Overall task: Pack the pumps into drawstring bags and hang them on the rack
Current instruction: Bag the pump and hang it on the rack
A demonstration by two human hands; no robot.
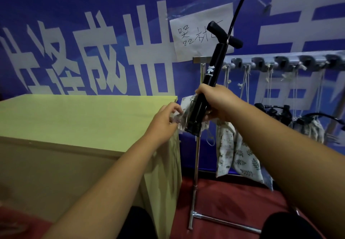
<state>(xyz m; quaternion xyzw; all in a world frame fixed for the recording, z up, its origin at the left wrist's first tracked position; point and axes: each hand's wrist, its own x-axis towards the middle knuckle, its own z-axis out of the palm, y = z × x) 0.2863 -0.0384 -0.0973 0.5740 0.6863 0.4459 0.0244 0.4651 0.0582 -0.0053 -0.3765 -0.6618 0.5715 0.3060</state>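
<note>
My right hand (217, 100) grips the barrel of a black hand pump (211, 74), which tilts up to the right with its T-handle and thin hose at the top. The pump's foot sits at the mouth of a white leaf-print drawstring bag (237, 156); most of the bag hangs down below my right forearm. My left hand (164, 123) pinches the bag's rim on the pump's left side. Behind them stands the metal rack (280, 61) with a row of hooks. Several packed bags (313, 128) hang from it by their strings.
A pale yellow-green table (74, 119) fills the left, its corner just under my left hand. The rack's chrome post (196, 164) and floor foot (224, 222) stand on red carpet. A blue banner with white characters and a taped paper note (197, 33) covers the wall.
</note>
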